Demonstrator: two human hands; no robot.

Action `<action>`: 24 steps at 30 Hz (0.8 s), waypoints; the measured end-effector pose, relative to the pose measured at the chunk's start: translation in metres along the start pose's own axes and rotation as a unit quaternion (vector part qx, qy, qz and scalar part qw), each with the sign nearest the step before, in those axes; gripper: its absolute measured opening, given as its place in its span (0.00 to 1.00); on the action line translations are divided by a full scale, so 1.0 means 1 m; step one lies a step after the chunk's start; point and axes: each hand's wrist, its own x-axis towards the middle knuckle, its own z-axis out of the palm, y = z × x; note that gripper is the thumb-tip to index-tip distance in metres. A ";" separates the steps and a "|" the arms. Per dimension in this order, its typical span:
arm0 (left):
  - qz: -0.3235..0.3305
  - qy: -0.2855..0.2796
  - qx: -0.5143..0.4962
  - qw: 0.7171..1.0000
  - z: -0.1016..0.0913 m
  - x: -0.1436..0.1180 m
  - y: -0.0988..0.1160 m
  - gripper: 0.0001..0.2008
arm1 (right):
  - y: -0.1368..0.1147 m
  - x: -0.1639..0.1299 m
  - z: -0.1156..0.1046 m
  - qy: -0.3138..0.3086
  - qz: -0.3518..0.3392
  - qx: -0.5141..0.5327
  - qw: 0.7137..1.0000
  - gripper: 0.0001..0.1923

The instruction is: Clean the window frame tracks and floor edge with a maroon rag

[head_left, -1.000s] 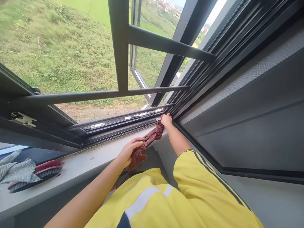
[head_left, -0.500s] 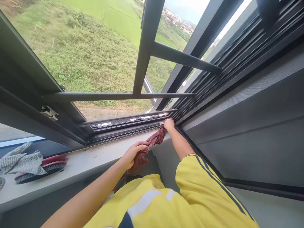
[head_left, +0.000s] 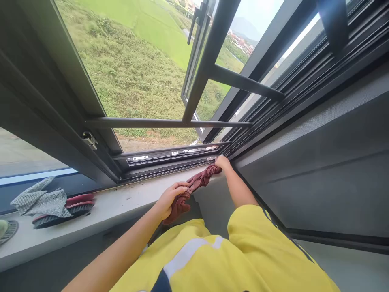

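Note:
A twisted maroon cloth (head_left: 199,180) stretches between my two hands along the inner edge of the white windowsill (head_left: 142,190). My left hand (head_left: 172,198) is closed around its lower part, and a loose end hangs below the fingers. At the right corner of the window frame, my right hand (head_left: 223,162) grips the other end, close to the dark window track (head_left: 170,167). The fingertips of that hand are partly hidden.
Metal bars (head_left: 146,123) cross the opening, with an opened window sash (head_left: 197,61) beyond. On the sill at left lie a brush (head_left: 63,215), a grey mesh cloth (head_left: 45,200) and a round slotted item (head_left: 9,231). A dark panel (head_left: 322,174) stands at right.
My right hand has shifted slightly right and down with its end of the cloth. My left hand keeps its grip nearly in place. The view has swung a little left.

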 end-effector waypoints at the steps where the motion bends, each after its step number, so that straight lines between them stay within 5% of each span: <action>1: -0.006 0.000 0.001 1.000 0.001 0.000 0.001 0.18 | 0.006 -0.008 0.003 0.005 0.007 0.003 1.000 0.14; 7: -0.010 -0.016 0.000 1.000 0.004 0.006 0.006 0.18 | -0.004 -0.015 0.015 0.141 -0.055 -0.020 0.988 0.17; 13: -0.014 -0.006 -0.007 1.000 0.006 0.012 0.004 0.17 | -0.018 0.018 0.004 0.016 -0.010 -0.080 0.997 0.18; 17: -0.016 -0.013 -0.008 1.000 0.008 0.015 0.003 0.17 | -0.014 0.012 -0.002 -0.038 -0.056 -0.062 0.996 0.15; 21: -0.024 -0.010 -0.002 1.000 0.010 0.018 0.007 0.18 | -0.010 -0.018 0.003 -0.043 -0.136 -0.010 0.990 0.18; 24: -0.022 -0.007 -0.005 1.000 0.011 0.019 0.011 0.18 | -0.004 -0.026 -0.001 0.046 -0.076 0.040 0.995 0.19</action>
